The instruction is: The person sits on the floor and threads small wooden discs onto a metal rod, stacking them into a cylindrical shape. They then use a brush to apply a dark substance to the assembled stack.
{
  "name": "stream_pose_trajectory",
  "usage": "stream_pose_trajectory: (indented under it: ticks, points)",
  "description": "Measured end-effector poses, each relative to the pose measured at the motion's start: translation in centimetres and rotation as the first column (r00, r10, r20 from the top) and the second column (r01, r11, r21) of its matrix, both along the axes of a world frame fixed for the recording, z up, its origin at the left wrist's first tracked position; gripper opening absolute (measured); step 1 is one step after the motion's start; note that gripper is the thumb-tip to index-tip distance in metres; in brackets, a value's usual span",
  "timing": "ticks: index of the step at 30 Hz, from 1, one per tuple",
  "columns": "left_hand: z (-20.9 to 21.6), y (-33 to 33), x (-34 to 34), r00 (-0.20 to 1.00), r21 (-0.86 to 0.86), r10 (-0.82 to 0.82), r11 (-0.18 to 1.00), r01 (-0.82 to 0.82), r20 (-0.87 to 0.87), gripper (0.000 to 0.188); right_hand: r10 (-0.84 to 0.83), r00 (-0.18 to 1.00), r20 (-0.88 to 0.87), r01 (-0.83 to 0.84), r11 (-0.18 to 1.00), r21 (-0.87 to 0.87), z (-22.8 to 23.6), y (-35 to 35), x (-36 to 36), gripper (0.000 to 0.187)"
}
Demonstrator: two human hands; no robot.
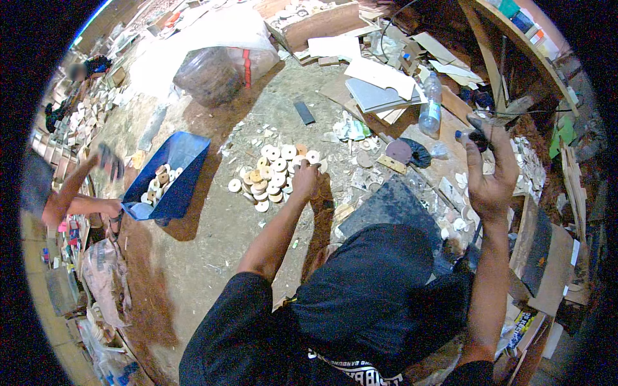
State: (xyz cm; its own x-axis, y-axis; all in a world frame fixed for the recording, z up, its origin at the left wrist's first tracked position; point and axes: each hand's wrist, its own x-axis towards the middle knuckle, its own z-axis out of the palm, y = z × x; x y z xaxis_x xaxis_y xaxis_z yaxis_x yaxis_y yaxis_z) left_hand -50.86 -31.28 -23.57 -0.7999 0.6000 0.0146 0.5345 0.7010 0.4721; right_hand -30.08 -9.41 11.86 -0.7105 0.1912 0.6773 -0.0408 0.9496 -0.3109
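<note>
A loose pile of pale wooden rings [261, 183], flat discs with a hole in the middle, lies on the floor in front of me. My left hand [309, 179] reaches to the right side of this pile, its fingers bent down and closed on a ring there; the fingertips partly hide it. Raised at the right, my right hand [492, 170] has its thumb and fingers curled toward each other around something small and dark, which I cannot make out. To the left, a blue scoop-like bin [193, 161] holds more rings, with another person's hand [113, 207] at its near edge.
The other person's second hand [111, 162] hovers left of the bin. A clear plastic bottle [430, 106], stacked boards [380, 93] and a dark slab [389, 209] lie ahead and right. A large white sack [257, 29] stands at the back. Wood scraps cover both sides.
</note>
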Motion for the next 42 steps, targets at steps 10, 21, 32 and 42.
stream_pose_trajectory:
  ticks: [10, 21, 32, 42]
  points:
    - [-3.7, 3.1, -0.1, 0.995, -0.148, -0.035, 0.989, 0.021, -0.094, 0.028, 0.018, 1.000, -0.017, -0.018, 1.000, -0.010, 0.0, 0.6, 0.6, 0.028]
    - [-3.5, 1.9, 0.3, 0.996, -0.158, -0.080, 0.985, 0.071, -0.051, 0.029, 0.026, 0.999, -0.036, -0.027, 1.000, -0.013, -0.4, 0.8, 0.3, 0.028]
    - [-2.6, -2.1, 3.5, 0.979, -0.160, -0.185, 0.972, 0.170, -0.082, 0.033, 0.027, 1.000, 0.005, -0.027, 0.999, -0.019, -1.2, 0.7, -0.4, 0.029]
    - [-2.4, -2.6, 4.7, 0.984, -0.184, -0.173, 0.970, 0.161, -0.051, 0.032, 0.053, 0.998, 0.033, -0.050, 0.996, -0.071, -1.2, -0.1, -0.7, 0.030]
